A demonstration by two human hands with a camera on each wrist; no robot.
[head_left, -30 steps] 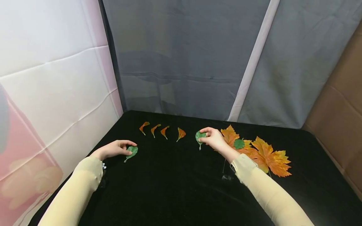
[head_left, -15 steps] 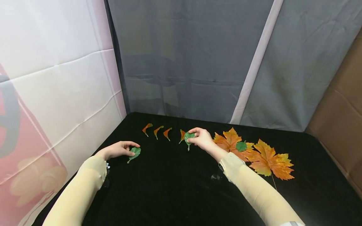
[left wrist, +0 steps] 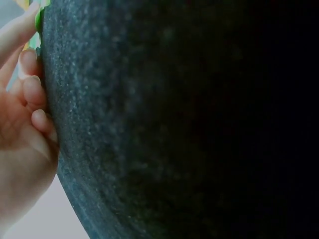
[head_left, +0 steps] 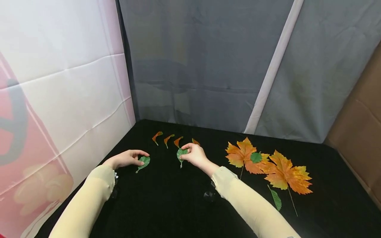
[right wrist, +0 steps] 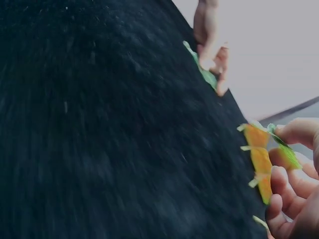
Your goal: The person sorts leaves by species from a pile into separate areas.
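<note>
My left hand (head_left: 125, 158) pinches a small green leaf (head_left: 145, 161) between thumb and fingers, low over the black cloth at the left. Toward the middle, my right hand (head_left: 194, 155) pinches another green leaf (head_left: 181, 154) by its edge, its pale stem pointing down. Behind the hands is a row of small orange leaves (head_left: 167, 140), one of them partly covered by the right hand. In the right wrist view, the right fingers (right wrist: 299, 133) hold their leaf (right wrist: 286, 149) beside the orange ones. The left wrist view shows only a sliver of green at the fingertips.
Two large orange maple leaves (head_left: 285, 172) lie at the right on the black cloth (head_left: 166, 205). A small green leaf (head_left: 256, 157) rests on them, and another green leaf (head_left: 275, 199) lies in front. Grey fabric (head_left: 202, 66) hangs behind the table.
My right hand has moved left with its green leaf, past the rightmost orange leaf. The left hand keeps its leaf nearly in place. A green leaf near the maple leaves has come into view.
</note>
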